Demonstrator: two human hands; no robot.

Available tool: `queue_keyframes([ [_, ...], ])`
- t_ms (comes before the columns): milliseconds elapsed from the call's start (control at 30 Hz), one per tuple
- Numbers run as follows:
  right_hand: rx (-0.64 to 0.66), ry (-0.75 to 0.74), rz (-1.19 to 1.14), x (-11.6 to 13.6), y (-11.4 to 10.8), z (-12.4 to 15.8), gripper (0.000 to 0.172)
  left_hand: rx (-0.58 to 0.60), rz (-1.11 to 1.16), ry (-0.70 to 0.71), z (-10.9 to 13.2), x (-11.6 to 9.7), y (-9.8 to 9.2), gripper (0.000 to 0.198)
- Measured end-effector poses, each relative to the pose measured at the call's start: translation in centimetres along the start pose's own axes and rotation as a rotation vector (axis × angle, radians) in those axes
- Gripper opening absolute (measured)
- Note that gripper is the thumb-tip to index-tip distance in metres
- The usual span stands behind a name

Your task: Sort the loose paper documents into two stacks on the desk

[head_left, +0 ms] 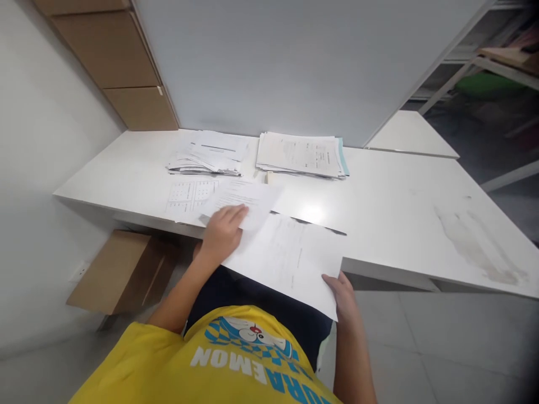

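My left hand (224, 233) is closed on the near edge of a printed sheet of paper (248, 196), fingers on top and thumb hidden. Overlapping it on the right is a larger, faintly printed white sheet (290, 255), which juts out past the desk's front edge. My right hand (343, 293) pinches that sheet by its right-hand edge, the thumb lying on top. Under the left end of the held printed sheet, a paper with a printed grid (189, 194) lies flat on the desk.
At the back of the white desk (391, 202) are a loose paper pile (210, 151) and a neater paper stack (301, 154). A small yellowish block (269, 178) sits between them. Cardboard boxes (109, 50) stand back left; another cardboard box (122, 269) is below the desk. Grey smudges mark the desk's right end.
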State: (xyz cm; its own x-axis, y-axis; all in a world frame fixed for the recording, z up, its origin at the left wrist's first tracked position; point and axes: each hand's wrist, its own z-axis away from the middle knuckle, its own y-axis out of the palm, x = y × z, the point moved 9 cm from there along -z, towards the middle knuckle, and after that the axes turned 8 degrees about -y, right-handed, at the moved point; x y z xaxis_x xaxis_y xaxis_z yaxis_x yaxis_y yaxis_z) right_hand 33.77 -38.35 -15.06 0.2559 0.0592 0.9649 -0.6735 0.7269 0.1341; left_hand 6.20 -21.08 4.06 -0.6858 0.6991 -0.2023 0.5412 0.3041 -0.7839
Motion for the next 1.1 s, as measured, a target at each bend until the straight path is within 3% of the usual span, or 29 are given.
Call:
queue_keyframes([
  [100, 0.089, 0.202, -0.043, -0.1, 1.6, 0.9, 0.049, 0.236, -0.033, 0.094, 1.5, -4.9, 3.8, 0.052],
  [167, 0.123, 0.23, -0.061, 0.3, 2.3, 0.9, 0.047, 0.363, -0.08, 0.117, 2.3, -7.1, 6.7, 0.047],
  [267, 0.141, 0.237, -0.06, 0.6, 2.3, 0.4, 0.042, 0.489, -0.146, 0.044, 2.7, -8.2, 10.0, 0.04],
  [367, 0.13, 0.24, -0.037, 0.6, 1.5, -0.1, 0.04, 0.553, -0.174, -0.018, 2.7, -8.6, 11.7, 0.039],
  [567, 0.085, 0.218, -0.04, 1.0, 0.5, -0.5, 0.043, 0.597, -0.222, -0.112, 2.9, -9.0, 11.7, 0.048],
  [733, 0.034, 0.17, -0.102, 1.0, 0.0, -1.4, 0.036, 0.655, -0.195, -0.099, 3.3, -9.8, 11.0, 0.037],
  [900, 0.044, 0.212, -0.123, 0.0, -0.4, -2.3, 0.036, 0.56, -0.169, 0.01, 3.1, -10.0, 11.7, 0.041],
  [1100, 0.004, 0.216, -0.252, -0.3, -1.4, -3.4, 0.026, 0.529, -0.155, 0.02, 2.4, -9.8, 12.7, 0.04],
])
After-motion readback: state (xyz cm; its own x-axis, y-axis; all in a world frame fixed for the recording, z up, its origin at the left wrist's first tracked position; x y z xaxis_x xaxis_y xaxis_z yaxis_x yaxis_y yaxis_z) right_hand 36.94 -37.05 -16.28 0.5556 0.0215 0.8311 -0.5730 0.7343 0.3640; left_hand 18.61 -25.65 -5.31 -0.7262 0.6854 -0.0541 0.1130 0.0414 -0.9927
